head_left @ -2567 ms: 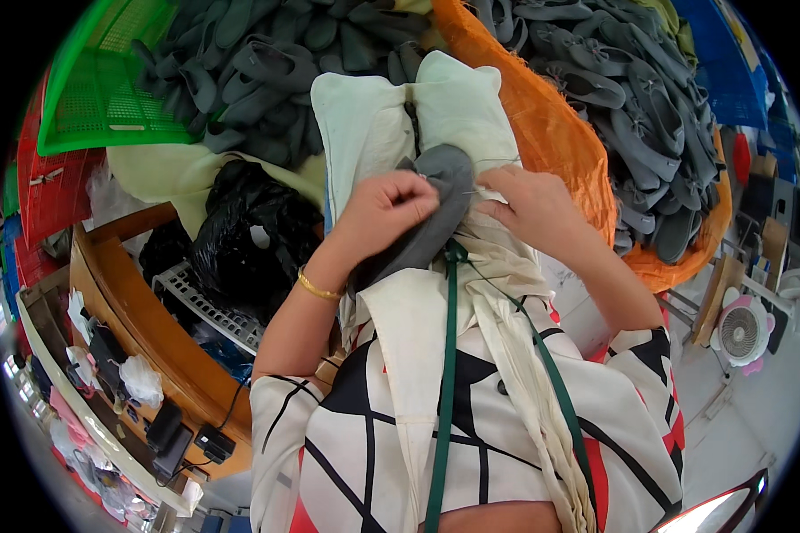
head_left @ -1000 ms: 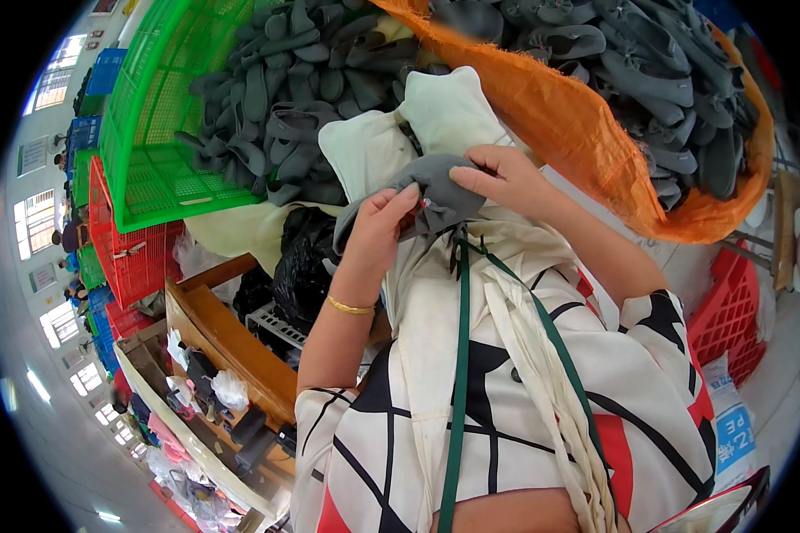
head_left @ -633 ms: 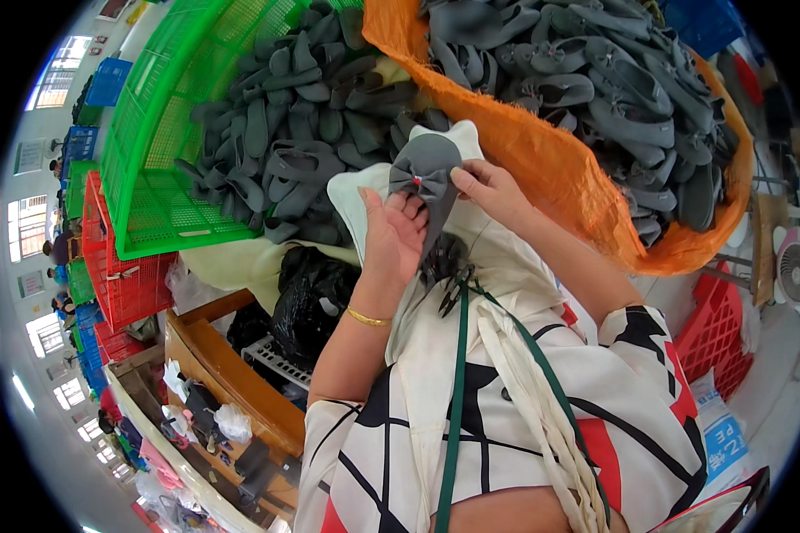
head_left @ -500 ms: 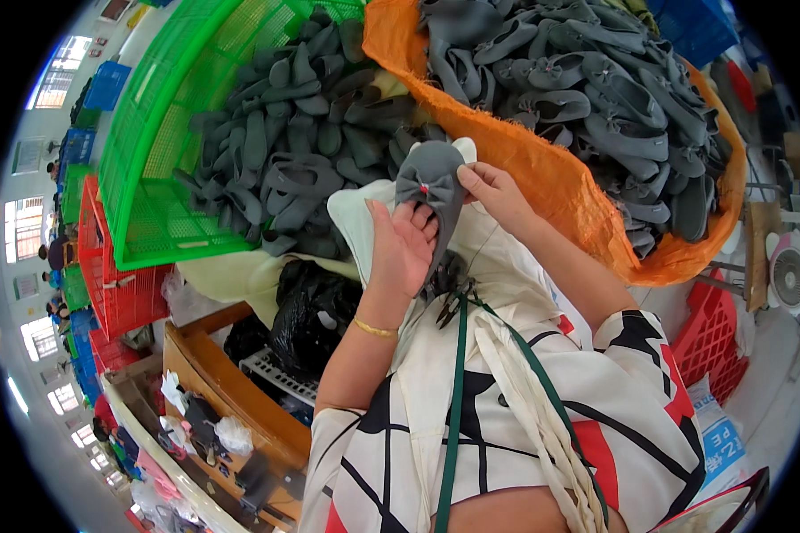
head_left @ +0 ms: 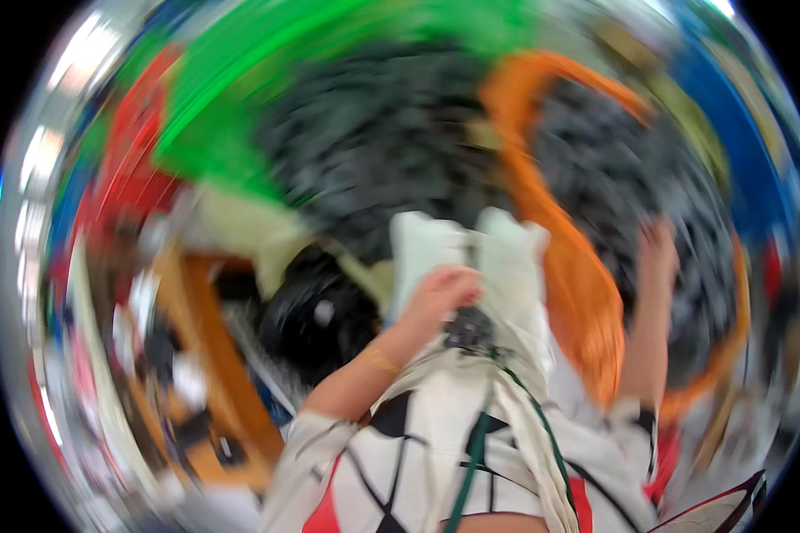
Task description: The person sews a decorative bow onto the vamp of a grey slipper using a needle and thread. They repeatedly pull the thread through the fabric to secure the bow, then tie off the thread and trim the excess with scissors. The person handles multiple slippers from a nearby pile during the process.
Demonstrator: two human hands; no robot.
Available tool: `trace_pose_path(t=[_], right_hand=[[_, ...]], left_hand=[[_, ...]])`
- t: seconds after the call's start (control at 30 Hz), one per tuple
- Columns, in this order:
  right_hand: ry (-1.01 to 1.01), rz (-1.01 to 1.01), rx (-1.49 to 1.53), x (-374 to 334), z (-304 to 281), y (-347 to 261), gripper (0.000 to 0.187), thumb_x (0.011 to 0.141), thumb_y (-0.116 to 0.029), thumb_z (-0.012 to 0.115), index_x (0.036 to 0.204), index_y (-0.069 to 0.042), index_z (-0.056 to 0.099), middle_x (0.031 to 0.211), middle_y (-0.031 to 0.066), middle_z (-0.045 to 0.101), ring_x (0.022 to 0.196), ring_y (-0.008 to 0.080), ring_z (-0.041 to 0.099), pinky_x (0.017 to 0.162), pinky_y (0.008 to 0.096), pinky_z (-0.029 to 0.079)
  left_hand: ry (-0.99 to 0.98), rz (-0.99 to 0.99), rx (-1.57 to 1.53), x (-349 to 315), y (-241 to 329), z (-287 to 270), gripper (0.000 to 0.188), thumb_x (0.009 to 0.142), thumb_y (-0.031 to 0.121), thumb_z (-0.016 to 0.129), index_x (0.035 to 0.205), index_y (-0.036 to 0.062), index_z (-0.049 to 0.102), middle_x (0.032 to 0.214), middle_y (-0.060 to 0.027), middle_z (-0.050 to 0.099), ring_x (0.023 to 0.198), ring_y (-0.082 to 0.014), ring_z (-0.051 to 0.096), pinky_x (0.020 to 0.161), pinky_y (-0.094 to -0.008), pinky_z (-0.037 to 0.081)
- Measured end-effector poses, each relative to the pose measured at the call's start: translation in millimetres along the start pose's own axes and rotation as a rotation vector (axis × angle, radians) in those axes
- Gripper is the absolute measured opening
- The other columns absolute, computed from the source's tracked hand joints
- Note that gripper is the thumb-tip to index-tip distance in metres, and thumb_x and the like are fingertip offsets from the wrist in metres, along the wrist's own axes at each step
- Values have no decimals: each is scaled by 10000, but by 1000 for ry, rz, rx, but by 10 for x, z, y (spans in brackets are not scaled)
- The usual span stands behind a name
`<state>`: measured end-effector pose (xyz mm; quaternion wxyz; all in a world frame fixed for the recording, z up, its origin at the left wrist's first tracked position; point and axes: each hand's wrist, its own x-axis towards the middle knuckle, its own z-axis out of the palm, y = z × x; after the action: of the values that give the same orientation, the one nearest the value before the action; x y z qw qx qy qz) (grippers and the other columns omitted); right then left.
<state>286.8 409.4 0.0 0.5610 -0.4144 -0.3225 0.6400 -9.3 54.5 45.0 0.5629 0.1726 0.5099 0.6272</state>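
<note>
The picture is smeared by motion. My left hand (head_left: 449,289) is over my lap with its fingers curled in; whether anything is in them is hidden. Just below it, a small dark grey clump (head_left: 469,330) rests on the pale cloth (head_left: 517,262) that covers my legs. Stretched out to the right, my right hand (head_left: 658,242) is over the grey shoes (head_left: 596,169) in the orange sack (head_left: 578,275). Its fingers are too blurred to read, and I cannot make out whether it touches a shoe.
A green crate (head_left: 213,133) with more grey shoes (head_left: 382,133) stands ahead to the left. Nearer are a black plastic bag (head_left: 316,306) and a brown wooden drawer or desk part (head_left: 209,346). Red crates (head_left: 133,142) stand at the far left; something blue (head_left: 729,115) is at the far right.
The grey bow shoe that both hands held is no longer visible in them. My right hand has swung right to the orange sack; the left has dropped nearer my lap. The view has turned.
</note>
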Motion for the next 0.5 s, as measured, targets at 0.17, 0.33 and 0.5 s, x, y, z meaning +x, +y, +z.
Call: trace_pose_path(t=[0.17, 0.33, 0.5], right_hand=[[-394, 197, -464, -919, -254, 686, 218, 1017, -230, 601, 1090, -32, 657, 830, 8, 594, 687, 87, 541, 609, 229, 435], [-1009, 298, -670, -2024, 1665, 1046, 118, 974, -66, 599, 1062, 11, 620, 817, 28, 625, 694, 95, 599, 659, 246, 519], [-1537, 360, -819, -2938, 2898, 1267, 61, 948, -26, 607, 970, 23, 636, 839, 38, 668, 763, 104, 653, 709, 249, 543]], left_hand=[[7, 83, 101, -359, -610, -139, 141, 971, 153, 628, 1001, 17, 650, 871, -10, 665, 792, -91, 622, 746, -259, 515], [287, 293, 368, -622, -425, -503, 135, 946, 153, 625, 980, 26, 654, 844, -40, 671, 767, -96, 601, 734, -277, 501], [518, 369, 738, -1197, -205, -999, 145, 898, 181, 646, 971, 59, 670, 841, -127, 662, 789, -255, 643, 725, -373, 512]])
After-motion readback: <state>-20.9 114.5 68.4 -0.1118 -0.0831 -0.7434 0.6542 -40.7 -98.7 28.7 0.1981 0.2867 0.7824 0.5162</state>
